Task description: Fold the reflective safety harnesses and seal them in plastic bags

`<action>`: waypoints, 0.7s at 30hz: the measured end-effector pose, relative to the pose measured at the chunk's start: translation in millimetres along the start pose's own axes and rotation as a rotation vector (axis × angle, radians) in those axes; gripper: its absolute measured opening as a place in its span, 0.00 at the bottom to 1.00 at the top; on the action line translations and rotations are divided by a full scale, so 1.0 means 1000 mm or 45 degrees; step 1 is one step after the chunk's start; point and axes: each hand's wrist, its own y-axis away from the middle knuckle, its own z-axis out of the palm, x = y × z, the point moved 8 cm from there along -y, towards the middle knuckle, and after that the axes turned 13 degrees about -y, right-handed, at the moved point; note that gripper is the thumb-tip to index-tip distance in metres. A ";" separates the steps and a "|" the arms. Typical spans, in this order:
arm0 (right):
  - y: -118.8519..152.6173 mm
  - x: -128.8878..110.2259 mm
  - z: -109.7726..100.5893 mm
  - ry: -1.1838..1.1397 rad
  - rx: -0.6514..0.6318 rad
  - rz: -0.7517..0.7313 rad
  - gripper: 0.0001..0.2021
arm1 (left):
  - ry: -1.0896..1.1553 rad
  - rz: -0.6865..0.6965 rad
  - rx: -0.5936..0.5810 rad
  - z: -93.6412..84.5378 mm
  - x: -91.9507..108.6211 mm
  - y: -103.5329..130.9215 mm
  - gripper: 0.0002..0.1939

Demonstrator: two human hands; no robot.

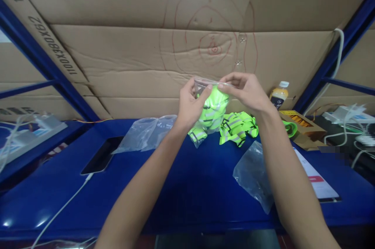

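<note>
Filled bag (215,114): clear plastic packed with neon reflective strips, held up over the bench (190,186). Left hand (191,102) pinches its upper left side, thumb in front; right hand (246,88) pinches its top right edge. Looks light and soft; film likely slippery, easily torn if yanked. Top corners seem the sensible hold.

Just below the filled bag, a small packet (197,135), same neon; cannot tell if they touch. Just right of it, loose strips (238,128), heaped, crowding that side. Right and toward the person, a flat bag (253,174), partly hidden by the forearm. Left, crumpled bags (149,133), then a dark phone (102,155). Well right, a bottle (279,95) and carton (306,128). Beyond it, a cardboard wall (125,53).
</note>
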 end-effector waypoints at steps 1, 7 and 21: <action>-0.001 0.002 0.001 -0.046 0.043 -0.003 0.23 | 0.018 0.007 0.012 0.000 0.000 0.000 0.21; -0.005 0.008 0.005 -0.179 0.214 -0.014 0.23 | 0.106 0.000 0.182 -0.006 -0.012 0.000 0.22; -0.003 -0.004 0.012 0.130 -0.024 -0.173 0.25 | -0.114 0.148 0.144 0.005 0.009 0.012 0.20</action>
